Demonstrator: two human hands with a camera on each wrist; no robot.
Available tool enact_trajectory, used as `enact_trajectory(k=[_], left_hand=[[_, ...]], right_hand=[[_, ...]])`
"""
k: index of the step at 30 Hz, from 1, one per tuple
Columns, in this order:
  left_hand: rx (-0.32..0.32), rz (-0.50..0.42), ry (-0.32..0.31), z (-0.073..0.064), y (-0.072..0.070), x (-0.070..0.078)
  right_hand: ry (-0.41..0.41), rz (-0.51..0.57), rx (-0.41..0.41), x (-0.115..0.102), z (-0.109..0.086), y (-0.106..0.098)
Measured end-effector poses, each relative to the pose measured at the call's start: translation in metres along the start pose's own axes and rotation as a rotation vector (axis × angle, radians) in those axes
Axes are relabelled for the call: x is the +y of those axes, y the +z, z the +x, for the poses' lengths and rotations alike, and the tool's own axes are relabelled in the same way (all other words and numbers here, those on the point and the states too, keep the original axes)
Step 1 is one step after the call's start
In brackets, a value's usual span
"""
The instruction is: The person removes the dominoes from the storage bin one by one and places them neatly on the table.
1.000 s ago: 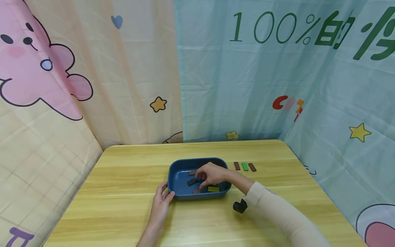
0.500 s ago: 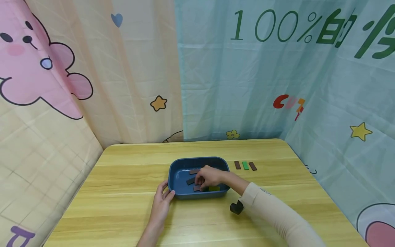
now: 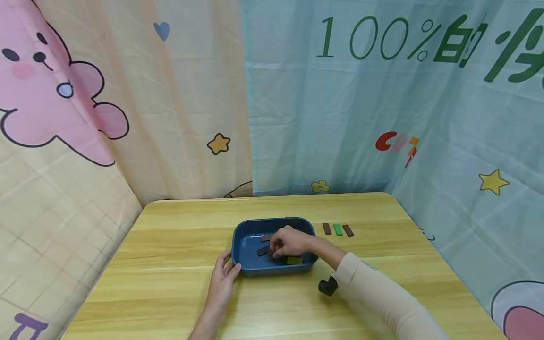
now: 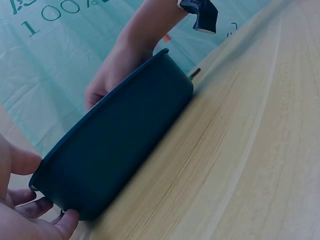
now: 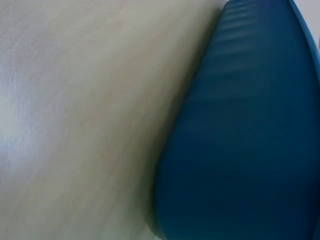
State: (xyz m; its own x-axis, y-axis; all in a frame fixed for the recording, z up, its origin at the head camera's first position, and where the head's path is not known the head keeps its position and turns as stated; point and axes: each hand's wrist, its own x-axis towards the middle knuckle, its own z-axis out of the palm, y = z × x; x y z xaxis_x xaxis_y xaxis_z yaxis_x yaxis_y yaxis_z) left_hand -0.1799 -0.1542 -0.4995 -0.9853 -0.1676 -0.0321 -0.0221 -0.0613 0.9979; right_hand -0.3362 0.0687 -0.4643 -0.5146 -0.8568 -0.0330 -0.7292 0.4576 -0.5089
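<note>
A dark blue rectangular tray [image 3: 272, 272] stands on the table, its left end gripped by my left hand [image 3: 222, 278] with the thumb at the near corner. In the left wrist view, the left hand's fingers [image 4: 70, 222] lie round the tray's corner and wall. My right hand [image 3: 293, 242] reaches down inside the tray, fingers curled and fingertips together. It seems to pinch a small brown block, mostly hidden by the hand. Near it in the tray lie a black block [image 3: 263, 251], another brown block [image 3: 266, 238] and a yellow block [image 3: 294, 260]. Only the tray's outer wall [image 5: 240, 150] shows in the right wrist view.
Right of the tray, a brown block [image 3: 327, 228], a green block [image 3: 337, 229] and a second brown block [image 3: 348, 230] lie in a row on the wooden table [image 3: 170, 264]. Printed curtains [image 3: 314, 118] hang behind. A black wrist device [image 3: 328, 286] sits under the right forearm.
The brown block at the tray's near side, visible half a second ago beside the right fingertips, has left its place. The right hand's fingertips have closed and lifted slightly. The left hand stays put.
</note>
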Motion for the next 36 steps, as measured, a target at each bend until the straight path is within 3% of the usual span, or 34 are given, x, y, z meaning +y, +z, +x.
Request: enact_trajectory(k=[26, 36], left_hand=[[0.004, 0.005, 0.009, -0.002, 0.001, 0.001], [0.015, 0.012, -0.001, -0.001, 0.002, 0.001]], right_hand=[[0.112, 0.117, 0.198, 0.008, -0.022, -0.019], [0.079, 0.173, 0.237, 0.016, -0.033, -0.027]])
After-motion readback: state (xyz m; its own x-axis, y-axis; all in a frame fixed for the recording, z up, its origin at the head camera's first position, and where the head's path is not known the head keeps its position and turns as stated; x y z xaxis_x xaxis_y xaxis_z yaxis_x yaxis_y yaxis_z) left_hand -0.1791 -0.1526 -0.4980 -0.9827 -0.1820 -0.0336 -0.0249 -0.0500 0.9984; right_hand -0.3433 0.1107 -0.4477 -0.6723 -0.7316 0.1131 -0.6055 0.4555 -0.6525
